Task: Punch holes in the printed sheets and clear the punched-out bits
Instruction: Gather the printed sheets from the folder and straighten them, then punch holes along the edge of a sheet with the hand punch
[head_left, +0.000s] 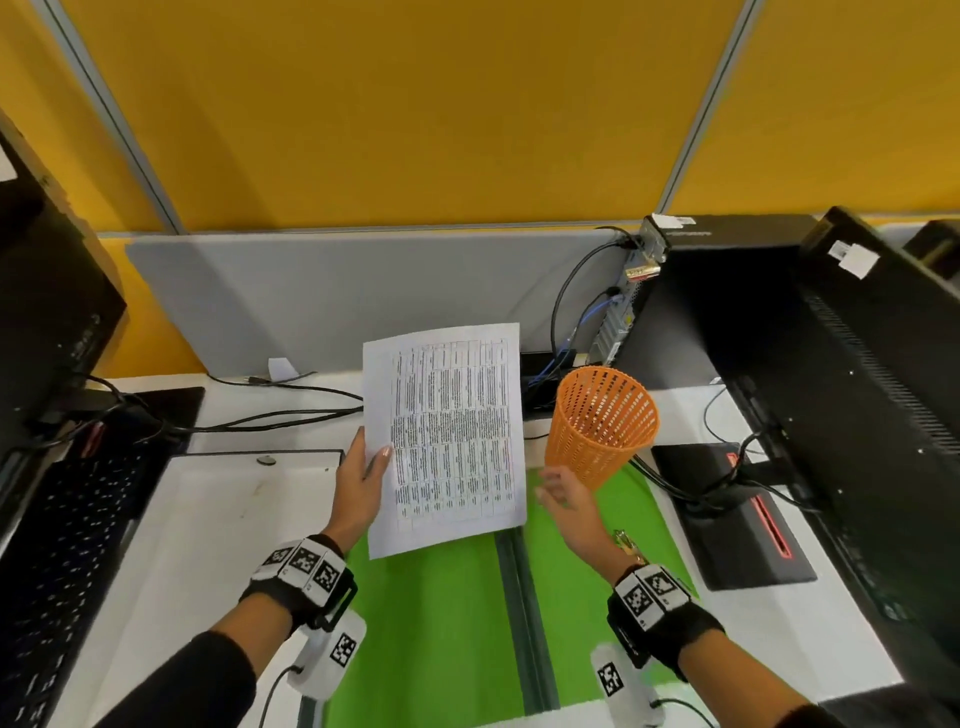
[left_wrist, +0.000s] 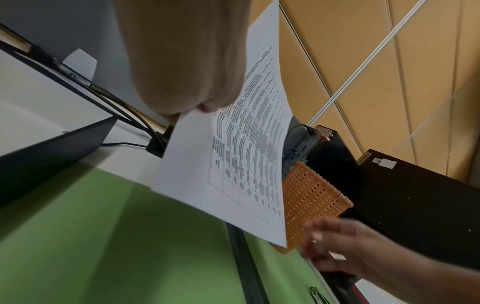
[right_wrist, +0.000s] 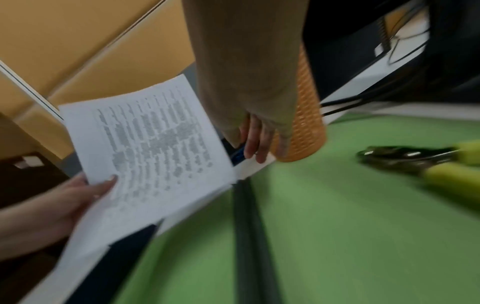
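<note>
Paper sheets (head_left: 447, 436) pinched in left hand (head_left: 361, 488), apparently unpunched; right hand (head_left: 563, 493) slack-fingered beside orange basket (head_left: 602, 423); punching remaining.

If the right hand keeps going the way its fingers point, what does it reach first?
Most likely the orange mesh plastic basket: the right hand is open just short of its base, though the gap is hard to judge.

A black keyboard (head_left: 67, 525) sits at left, a black computer tower (head_left: 727, 312) at right, before yellow partition panels (head_left: 415, 104).
</note>
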